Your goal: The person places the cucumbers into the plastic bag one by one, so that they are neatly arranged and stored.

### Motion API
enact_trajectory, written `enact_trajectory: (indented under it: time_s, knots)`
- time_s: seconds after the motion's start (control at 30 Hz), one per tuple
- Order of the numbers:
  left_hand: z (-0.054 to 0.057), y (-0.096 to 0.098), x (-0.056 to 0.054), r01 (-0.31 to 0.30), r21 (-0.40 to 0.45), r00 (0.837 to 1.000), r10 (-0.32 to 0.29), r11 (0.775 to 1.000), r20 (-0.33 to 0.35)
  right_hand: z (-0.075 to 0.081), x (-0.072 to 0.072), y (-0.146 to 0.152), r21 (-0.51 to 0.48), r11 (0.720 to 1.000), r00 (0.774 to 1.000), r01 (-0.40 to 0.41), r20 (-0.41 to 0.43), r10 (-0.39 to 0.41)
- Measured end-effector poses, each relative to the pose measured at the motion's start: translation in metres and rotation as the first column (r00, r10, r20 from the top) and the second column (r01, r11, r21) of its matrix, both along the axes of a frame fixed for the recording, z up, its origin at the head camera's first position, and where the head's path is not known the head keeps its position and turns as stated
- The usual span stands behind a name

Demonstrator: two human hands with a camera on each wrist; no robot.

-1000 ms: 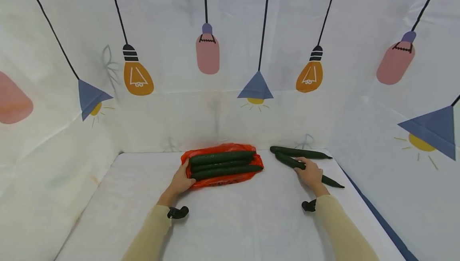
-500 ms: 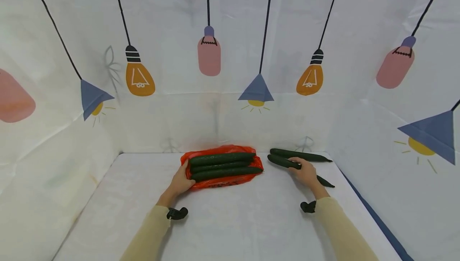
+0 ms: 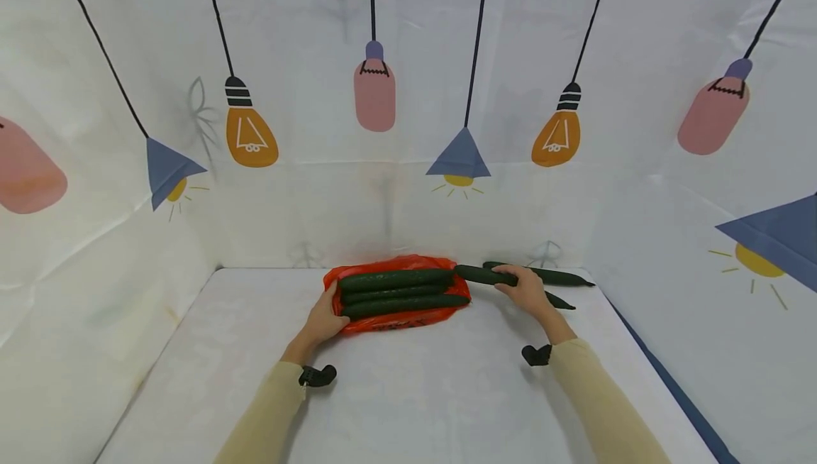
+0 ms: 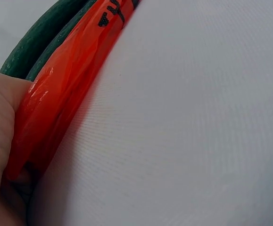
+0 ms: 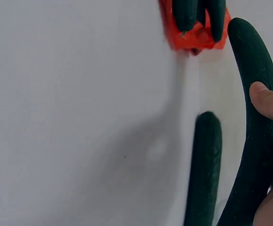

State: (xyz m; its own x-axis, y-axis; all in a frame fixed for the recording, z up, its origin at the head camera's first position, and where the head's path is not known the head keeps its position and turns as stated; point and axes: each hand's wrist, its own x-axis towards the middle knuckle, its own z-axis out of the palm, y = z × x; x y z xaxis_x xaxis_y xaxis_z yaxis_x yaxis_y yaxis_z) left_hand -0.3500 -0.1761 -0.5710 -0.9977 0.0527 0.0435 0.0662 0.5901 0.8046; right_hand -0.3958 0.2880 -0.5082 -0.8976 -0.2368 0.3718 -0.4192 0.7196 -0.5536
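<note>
My right hand (image 3: 527, 294) grips a dark green cucumber (image 3: 480, 275) round its middle. In the right wrist view the thumb lies across this cucumber (image 5: 255, 132), which is raised above the table. Its left end comes up to the right edge of a red plastic bag (image 3: 383, 326). Several cucumbers (image 3: 396, 280) lie side by side on the bag. At the bag's left end my left hand (image 3: 323, 320) holds its edge; the left wrist view shows the thumb over the red plastic (image 4: 56, 108), beside the cucumbers.
Another cucumber (image 3: 564, 278) lies on the white table (image 3: 421, 393) behind the right hand, near the back right corner. A white sheet wall (image 3: 408, 216) printed with lamps rises along the table's back and sides. Each wrist wears a black device (image 3: 318, 376).
My right hand has lifted the cucumber and carried it left and slightly back, toward the bag. The left hand stays at the bag's left end.
</note>
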Motion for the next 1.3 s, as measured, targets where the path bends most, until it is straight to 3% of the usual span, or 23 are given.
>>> enact_trajectory:
  time_s: [0.3,0.53,0.7,0.93,1.3]
  knots:
    - [-0.003,-0.001,0.004,0.004,-0.024,1.0,-0.004,1.0,-0.007,0.008,0.001,-0.027,-0.016,0.998,0.996,-0.064,-0.057,0.063]
    - [-0.003,-0.001,0.005,0.009,-0.019,1.0,-0.01,1.0,-0.011,0.007,0.004,-0.05,-0.026,0.989,0.981,-0.144,-0.138,0.139]
    - [-0.004,-0.001,0.006,0.006,-0.011,1.0,-0.006,1.0,0.0,0.008,0.005,-0.067,-0.018,0.977,0.97,-0.213,-0.12,0.209]
    - [0.001,-0.001,-0.002,0.012,-0.023,0.999,-0.013,1.0,-0.041,0.019,0.002,-0.09,0.063,0.968,0.961,-0.244,-0.116,0.25]
    - [0.002,-0.001,-0.003,0.013,-0.024,1.0,-0.013,1.0,-0.009,0.018,0.0,-0.131,0.108,0.93,0.921,-0.352,-0.14,0.365]
